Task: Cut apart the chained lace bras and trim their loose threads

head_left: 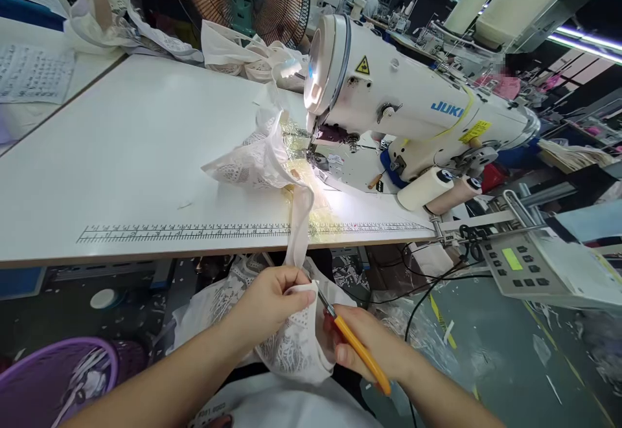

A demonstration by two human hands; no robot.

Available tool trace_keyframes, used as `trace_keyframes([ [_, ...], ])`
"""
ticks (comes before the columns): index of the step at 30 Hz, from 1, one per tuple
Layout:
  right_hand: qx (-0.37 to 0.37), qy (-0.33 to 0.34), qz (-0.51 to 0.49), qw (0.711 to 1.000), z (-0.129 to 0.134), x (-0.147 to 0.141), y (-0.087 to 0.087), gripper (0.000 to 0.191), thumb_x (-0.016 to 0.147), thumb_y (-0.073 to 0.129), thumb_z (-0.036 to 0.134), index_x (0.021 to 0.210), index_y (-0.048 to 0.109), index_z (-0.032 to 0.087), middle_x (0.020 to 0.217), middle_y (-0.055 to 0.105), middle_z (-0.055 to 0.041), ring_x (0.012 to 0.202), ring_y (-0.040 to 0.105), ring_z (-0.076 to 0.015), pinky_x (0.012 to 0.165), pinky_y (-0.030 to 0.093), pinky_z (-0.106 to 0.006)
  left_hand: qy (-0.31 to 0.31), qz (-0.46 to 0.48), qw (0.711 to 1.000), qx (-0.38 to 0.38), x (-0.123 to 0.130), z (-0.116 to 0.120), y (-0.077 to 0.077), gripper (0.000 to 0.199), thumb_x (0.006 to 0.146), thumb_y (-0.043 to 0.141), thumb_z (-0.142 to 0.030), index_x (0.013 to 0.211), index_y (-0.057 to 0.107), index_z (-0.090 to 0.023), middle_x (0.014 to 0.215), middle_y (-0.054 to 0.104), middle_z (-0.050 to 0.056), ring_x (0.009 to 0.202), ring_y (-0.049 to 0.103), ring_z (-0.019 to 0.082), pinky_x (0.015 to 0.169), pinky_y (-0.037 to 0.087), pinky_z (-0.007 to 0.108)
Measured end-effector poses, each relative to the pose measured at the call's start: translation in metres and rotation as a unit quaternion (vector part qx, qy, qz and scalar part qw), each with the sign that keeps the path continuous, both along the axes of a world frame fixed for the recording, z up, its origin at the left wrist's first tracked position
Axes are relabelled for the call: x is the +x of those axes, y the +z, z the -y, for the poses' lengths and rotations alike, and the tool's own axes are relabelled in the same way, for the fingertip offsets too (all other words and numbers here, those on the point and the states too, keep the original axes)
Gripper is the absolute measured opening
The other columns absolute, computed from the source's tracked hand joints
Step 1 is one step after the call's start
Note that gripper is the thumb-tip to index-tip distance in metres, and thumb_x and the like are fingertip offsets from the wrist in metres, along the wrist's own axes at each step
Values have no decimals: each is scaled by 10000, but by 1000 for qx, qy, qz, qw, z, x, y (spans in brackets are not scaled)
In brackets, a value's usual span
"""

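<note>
The left hand (pixel 279 305) is pinching the white lace fabric piece (pixel 296 344) between thumb and fingers, below the near edge of the white table (pixel 146 156). The right hand (pixel 364 344) is gripping a slim metal-tipped tool with an orange handle (pixel 362 353), perhaps a seam ripper, its tip meeting the fabric beside the left thumb.

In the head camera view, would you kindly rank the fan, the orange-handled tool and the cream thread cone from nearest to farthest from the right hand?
1. Orange-handled tool, gripped in the right hand.
2. Cream thread cone, ahead on the right, beside the sewing machine.
3. Fan, beyond the table's far edge.
</note>
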State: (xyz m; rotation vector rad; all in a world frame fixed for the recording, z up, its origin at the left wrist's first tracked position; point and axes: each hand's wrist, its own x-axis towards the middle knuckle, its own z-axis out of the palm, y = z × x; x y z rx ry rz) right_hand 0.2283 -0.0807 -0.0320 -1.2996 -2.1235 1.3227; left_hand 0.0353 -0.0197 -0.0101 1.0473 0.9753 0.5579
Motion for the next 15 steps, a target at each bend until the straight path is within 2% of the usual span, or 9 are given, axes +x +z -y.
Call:
trace_keyframes([
  [8, 13, -49, 96, 994, 4, -1, -4, 443, 781, 399, 630, 669, 321, 208, 579, 407, 21, 505, 340, -116, 483, 284, -269, -1, -22, 1000, 0, 0, -4, 2, 211, 597, 615, -297, 521, 472, -162, 482, 372, -62, 467, 284, 76, 470, 196, 236],
  [15, 41, -58, 86, 994, 6, -6, -8, 484, 774, 337, 677, 639, 269, 217, 569, 369, 24, 494, 316, -112, 471, 259, -267, 8, 18, 999, -45, -1, -5, -1, 229, 563, 654, -296, 522, 475, -159, 473, 370, -69, 464, 285, 72, 483, 195, 236],
])
